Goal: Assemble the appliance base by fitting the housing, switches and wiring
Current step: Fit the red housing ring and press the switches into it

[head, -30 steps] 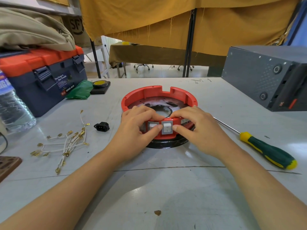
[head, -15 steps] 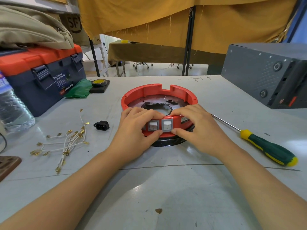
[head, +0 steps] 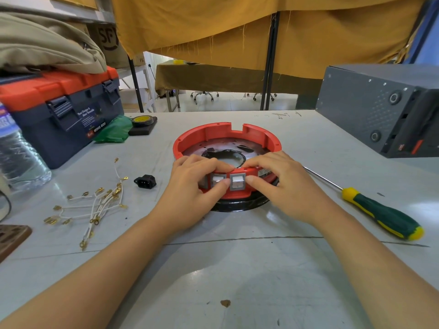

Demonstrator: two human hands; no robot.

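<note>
A round red housing (head: 225,132) sits on a black base plate (head: 237,206) in the middle of the table. Two grey-framed white rocker switches (head: 237,181) sit side by side in its near wall. My left hand (head: 190,195) grips the near left rim, fingers curled over the top and thumb pressing the left switch. My right hand (head: 285,188) grips the near right rim, thumb against the right switch's edge. A bundle of white wires with brass terminals (head: 95,205) and a black power socket (head: 145,181) lie to the left.
A green and yellow screwdriver (head: 380,212) lies to the right. A grey metal box (head: 384,108) stands at the back right. At the left are a blue and orange toolbox (head: 61,110), a water bottle (head: 19,157), a green bag (head: 116,130) and yellow tape (head: 142,120).
Both hands stay on the housing's near wall at the switches. The view has shifted slightly; nothing else has visibly moved.
</note>
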